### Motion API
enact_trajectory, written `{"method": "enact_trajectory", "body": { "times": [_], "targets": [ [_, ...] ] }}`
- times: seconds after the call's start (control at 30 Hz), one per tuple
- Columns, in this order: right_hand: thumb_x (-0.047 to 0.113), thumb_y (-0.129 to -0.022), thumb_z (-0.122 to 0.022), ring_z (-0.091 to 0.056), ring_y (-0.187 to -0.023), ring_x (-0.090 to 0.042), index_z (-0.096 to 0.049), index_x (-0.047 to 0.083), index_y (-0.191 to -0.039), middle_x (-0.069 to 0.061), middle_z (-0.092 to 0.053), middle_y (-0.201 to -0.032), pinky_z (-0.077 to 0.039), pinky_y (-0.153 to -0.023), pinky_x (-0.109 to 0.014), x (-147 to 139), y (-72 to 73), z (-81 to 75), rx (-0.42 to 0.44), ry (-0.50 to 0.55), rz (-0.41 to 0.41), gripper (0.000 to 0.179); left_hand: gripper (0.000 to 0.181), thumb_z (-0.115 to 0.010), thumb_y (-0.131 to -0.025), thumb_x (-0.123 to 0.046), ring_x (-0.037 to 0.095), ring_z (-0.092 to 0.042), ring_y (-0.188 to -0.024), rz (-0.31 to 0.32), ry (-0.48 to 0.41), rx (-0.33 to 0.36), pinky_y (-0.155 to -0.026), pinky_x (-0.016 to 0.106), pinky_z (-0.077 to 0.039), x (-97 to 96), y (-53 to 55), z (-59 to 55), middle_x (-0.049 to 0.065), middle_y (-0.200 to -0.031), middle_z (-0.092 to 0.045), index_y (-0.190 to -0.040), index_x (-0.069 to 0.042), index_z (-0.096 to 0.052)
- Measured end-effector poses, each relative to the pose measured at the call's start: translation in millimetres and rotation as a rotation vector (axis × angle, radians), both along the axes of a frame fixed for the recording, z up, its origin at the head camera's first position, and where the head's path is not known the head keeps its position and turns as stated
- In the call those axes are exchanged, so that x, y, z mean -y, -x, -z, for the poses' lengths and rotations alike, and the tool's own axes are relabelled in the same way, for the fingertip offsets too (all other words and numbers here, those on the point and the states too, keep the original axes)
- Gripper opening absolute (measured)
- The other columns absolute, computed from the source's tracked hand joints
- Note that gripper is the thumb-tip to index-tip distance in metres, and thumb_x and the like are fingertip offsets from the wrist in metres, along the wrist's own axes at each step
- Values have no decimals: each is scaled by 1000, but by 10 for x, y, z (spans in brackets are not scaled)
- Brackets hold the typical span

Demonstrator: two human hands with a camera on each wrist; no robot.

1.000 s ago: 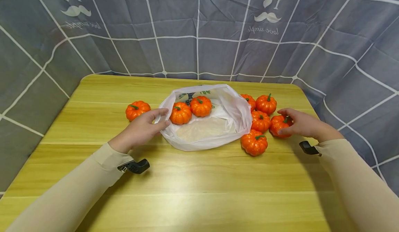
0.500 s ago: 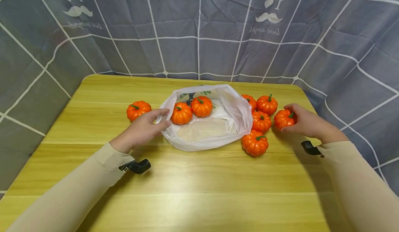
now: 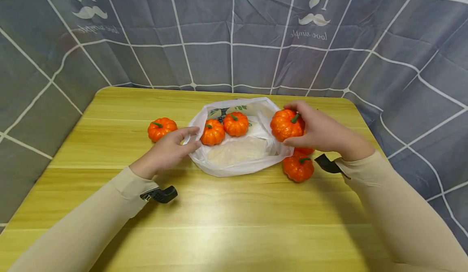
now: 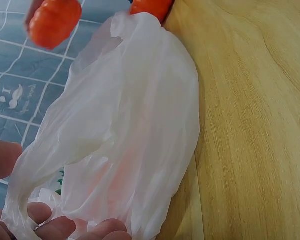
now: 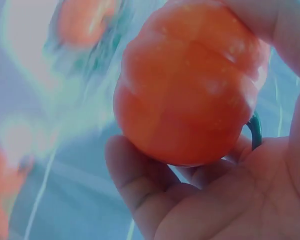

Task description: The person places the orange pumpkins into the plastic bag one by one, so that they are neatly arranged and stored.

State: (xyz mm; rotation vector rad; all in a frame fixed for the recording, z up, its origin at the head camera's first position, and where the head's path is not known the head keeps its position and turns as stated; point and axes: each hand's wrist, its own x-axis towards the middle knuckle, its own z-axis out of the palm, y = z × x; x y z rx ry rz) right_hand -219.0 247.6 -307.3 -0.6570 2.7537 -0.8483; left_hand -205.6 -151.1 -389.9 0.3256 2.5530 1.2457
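My left hand (image 3: 164,152) holds the left rim of a white plastic bag (image 3: 234,169), which lies with its mouth spread wide. In the left wrist view, the fingers (image 4: 55,230) curl round the bag's handle part. Inside the bag sit two small orange pumpkins, one at the left (image 3: 213,134) and one further back (image 3: 236,124). My right hand (image 3: 325,132) grips another pumpkin (image 3: 285,125) with a green stem, raised at the bag's right rim. The right wrist view shows this pumpkin (image 5: 190,95) between thumb and fingers.
On the wooden table (image 3: 226,223), a pumpkin (image 3: 159,129) sits left of the bag, behind the left hand. Another pumpkin (image 3: 297,168) stands at the bag's right front; more behind it are mostly hidden by the right hand. A grey checked curtain (image 3: 208,65) surrounds the table's back and sides.
My right hand took hold of the rightmost pumpkin, drew it slightly right, then lifted it and carried it left to the bag's right rim. The left hand stays on the bag.
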Motion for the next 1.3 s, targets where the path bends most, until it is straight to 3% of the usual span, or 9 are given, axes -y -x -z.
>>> {"method": "enact_trajectory", "body": {
  "times": [0.13,0.23,0.63,0.83,1.1,1.3],
  "targets": [
    [20,-86,-87,-63,-117,-28,-37,8,-152,-12,-58,-138,-54,-103,-46,341,115,109,47,7,-112,83,63,-60,-106,-35,36,-32,-158,-3,6,-5,-126,59,-29,-8,-1,4,10,-167,-43,-160,-6,-44],
    [21,-87,-87,-62,-117,-26,-38,11,-152,-8,-57,-139,-54,-104,-44,503,220,201,68,-9,-130,82,63,-60,-106,-34,36,-31,-158,0,1,-8,-127,59,-28,-15,-6,-2,10,-167,-43,-159,-5,-44],
    [22,-88,-85,-59,-124,-31,-35,9,-155,-13,-55,-144,-50,-111,-49,513,575,403,163,-113,-52,85,62,-60,-106,-33,37,-32,-158,8,8,-11,-126,59,-29,-38,5,-10,11,-167,-44,-159,-5,-45],
    [20,-87,-85,-59,-125,-31,-33,6,-156,-14,-54,-144,-50,-112,-49,505,699,475,161,-169,-32,88,62,-59,-106,-34,36,-32,-158,10,23,-8,-126,58,-29,-45,18,1,10,-166,-44,-159,-6,-45],
    [19,-87,-85,-58,-128,-32,-34,1,-156,-16,-53,-146,-48,-115,-49,542,804,475,140,-214,-27,87,62,-59,-106,-36,37,-33,-157,10,29,-3,-126,59,-30,-56,18,5,11,-166,-44,-158,-5,-46],
    [18,-93,-79,-53,-134,-32,-45,4,-153,-16,-51,-153,-44,-117,-51,595,849,489,142,-271,-23,71,62,-60,-106,-35,37,-33,-157,7,25,-5,-126,59,-29,-66,11,5,11,-166,-44,-158,-6,-46]
  ]
}}
